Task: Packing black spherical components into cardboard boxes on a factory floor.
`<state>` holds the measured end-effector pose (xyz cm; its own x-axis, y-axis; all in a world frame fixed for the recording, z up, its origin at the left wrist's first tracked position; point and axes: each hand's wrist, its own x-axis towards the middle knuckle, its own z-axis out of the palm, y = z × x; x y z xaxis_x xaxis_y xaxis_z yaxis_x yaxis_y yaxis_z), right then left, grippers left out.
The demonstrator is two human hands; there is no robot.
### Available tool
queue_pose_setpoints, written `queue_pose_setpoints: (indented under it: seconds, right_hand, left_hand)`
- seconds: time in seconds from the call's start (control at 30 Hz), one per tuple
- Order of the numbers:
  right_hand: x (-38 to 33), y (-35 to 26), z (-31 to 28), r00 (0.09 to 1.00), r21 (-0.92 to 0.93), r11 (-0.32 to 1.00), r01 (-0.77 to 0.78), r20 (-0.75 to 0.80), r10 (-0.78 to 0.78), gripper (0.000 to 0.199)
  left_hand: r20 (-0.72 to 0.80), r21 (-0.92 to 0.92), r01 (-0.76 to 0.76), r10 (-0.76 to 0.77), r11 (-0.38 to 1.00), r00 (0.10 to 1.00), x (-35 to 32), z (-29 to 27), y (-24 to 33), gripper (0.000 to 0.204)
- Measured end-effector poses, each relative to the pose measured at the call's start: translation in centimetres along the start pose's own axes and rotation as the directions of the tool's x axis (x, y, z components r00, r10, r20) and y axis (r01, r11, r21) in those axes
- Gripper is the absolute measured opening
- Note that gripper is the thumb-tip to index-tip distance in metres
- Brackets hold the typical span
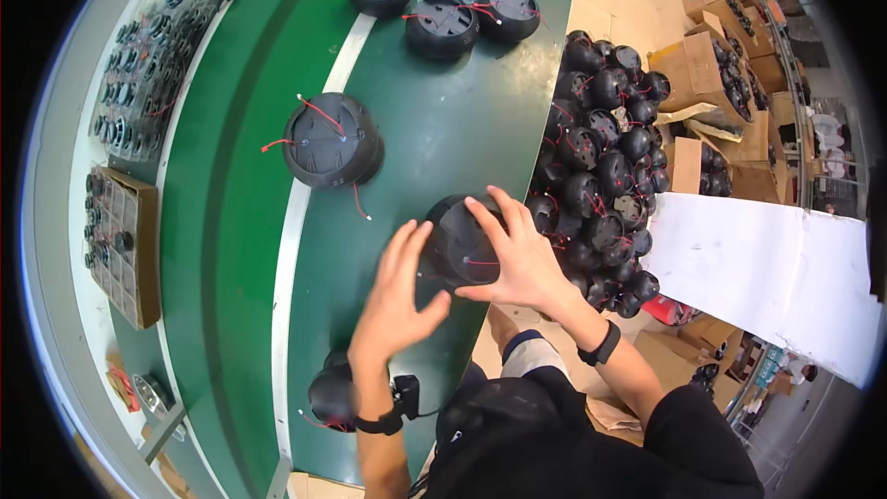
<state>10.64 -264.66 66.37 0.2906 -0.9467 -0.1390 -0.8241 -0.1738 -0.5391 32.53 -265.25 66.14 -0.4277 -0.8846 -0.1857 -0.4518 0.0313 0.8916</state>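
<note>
A matte black, dome-shaped plastic housing (pixel 459 242) with thin red wires sits near the right edge of the smooth green worktop (pixel 231 249). The right hand (pixel 522 259) lies over it, fingers (pixel 490 222) spread across its top. The left hand (pixel 399 300) hovers just beside it, fingers fanned open, holding nothing.

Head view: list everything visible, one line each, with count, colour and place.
Belt: one, green, running up the left.
Housing: one, black, under both hands.
Loose housings: five, black with red wires, on the belt.
Housing pile: many, black, right of the belt.
Cardboard boxes: several, brown, upper right.
Parts tray: one, brown, far left.
Left hand: open, beside the housing.
Right hand: on the housing.
</note>
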Motion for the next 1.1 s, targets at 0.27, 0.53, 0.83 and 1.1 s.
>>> queue_pose_setpoints:
  seconds: [0.27,0.53,0.83,1.1]
  right_hand:
    - [3.8,4.6,-5.7,0.991,0.381,0.92,0.092,0.052,-0.121,0.105]
    - [30.6,13.9,-6.3,0.958,-0.388,0.919,0.071,-0.23,-0.172,0.109]
    - [29.4,12.0,-1.2,0.977,-0.192,0.97,0.149,-0.126,-0.175,0.116]
    - [42.9,5.6,-8.1,0.927,-0.262,0.965,0.02,-0.357,-0.116,0.107]
  left_hand:
    - [-0.04,0.459,-0.047,0.073,0.887,0.996,2.0,5.1,3.4,0.115]
    - [-0.187,0.551,0.251,-0.175,0.796,0.967,-0.7,7.2,6.5,0.107]
    - [-0.508,0.485,0.645,-0.41,0.59,0.757,-8.6,5.3,3.9,0.115]
    - [-0.445,0.464,0.677,-0.511,0.571,0.736,-7.6,5.4,4.0,0.118]
